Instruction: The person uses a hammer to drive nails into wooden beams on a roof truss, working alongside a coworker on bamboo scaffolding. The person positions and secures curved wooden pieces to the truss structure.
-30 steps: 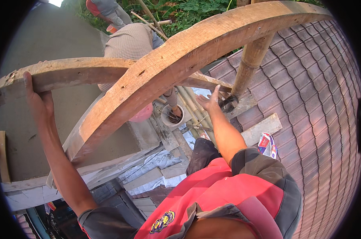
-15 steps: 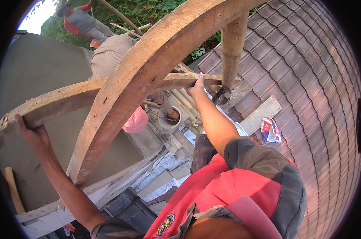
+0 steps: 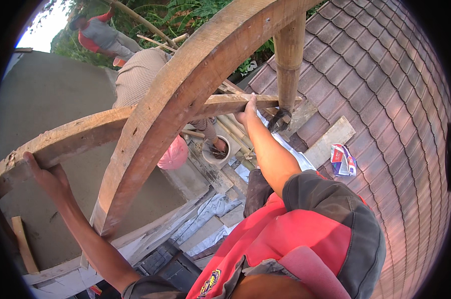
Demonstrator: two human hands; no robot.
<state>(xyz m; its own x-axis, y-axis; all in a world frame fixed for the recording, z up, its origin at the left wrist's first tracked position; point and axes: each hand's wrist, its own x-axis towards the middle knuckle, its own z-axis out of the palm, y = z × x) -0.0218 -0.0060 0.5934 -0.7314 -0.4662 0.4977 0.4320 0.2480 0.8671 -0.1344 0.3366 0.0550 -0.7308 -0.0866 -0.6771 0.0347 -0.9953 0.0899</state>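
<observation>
A long wooden beam [image 3: 71,130] runs from the far left to a bamboo post [image 3: 288,67]; the fisheye lens bends its shape. My left hand [image 3: 48,175] grips it near its left end, one finger up against its side and the others curled beneath. Close to the post, my right hand [image 3: 247,110] is wrapped around the same beam. A second, thicker wooden beam [image 3: 160,104] crosses above it, nearer to me, hiding part of its middle. Black binding [image 3: 279,119] is tied at the post beside the beam's right end.
A crouching co-worker in a pink cap [image 3: 173,153] has a hand in a white bucket [image 3: 217,150]. Another person [image 3: 102,36] stands far left, beyond smooth grey concrete [image 3: 46,94]. Roof tiles [image 3: 365,99] slope along the right, bearing a plank [image 3: 330,142] and a crumpled packet [image 3: 343,160].
The whole view has shifted slightly, so most things sit a little lower and farther right. Both my hands keep their hold on the beam. The far person's posture has changed slightly.
</observation>
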